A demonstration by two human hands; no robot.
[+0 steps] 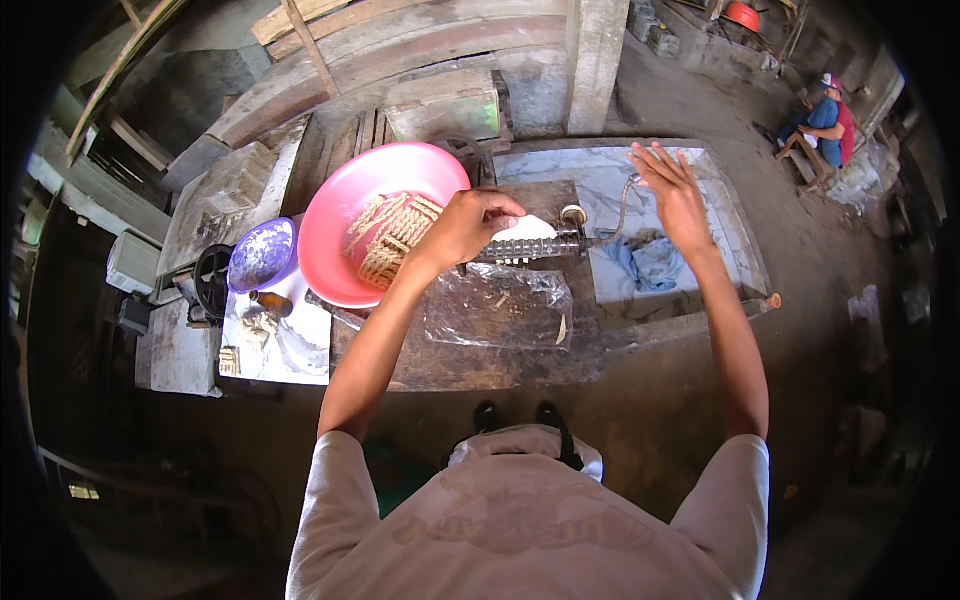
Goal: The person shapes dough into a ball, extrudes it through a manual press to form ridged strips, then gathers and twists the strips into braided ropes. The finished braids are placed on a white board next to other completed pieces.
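1. We see the left hand (468, 226) just left of frame centre, at about 11 o'clock from the middle. The forearm rises from the lower edge and leans to the right as it goes up, with the wrist bent over.
2. Its fingers are curled shut around a white lump (527, 228), which pokes out on the hand's 3 o'clock side, touching the top of a metal roller (530, 247).
3. The right hand (673, 190) is raised at about 2 o'clock from centre, palm flat, fingers spread and pointing up-frame. It grips nothing. The arm is nearly straight.
4. Below the right hand, a blue cloth (650, 262) lies in a stone trough (735, 240).
5. The pink basin (340, 215) sits at 9 o'clock from the left hand, just beside it, holding tan ridged pieces (390, 238).
6. A purple bowl (262, 254) stands at the basin's 8 o'clock, touching its rim.
7. A clear plastic sheet (497, 305) lies on the bench at 5 o'clock from the left hand.
8. A seated person (826, 125) is at far 2 o'clock, well apart.
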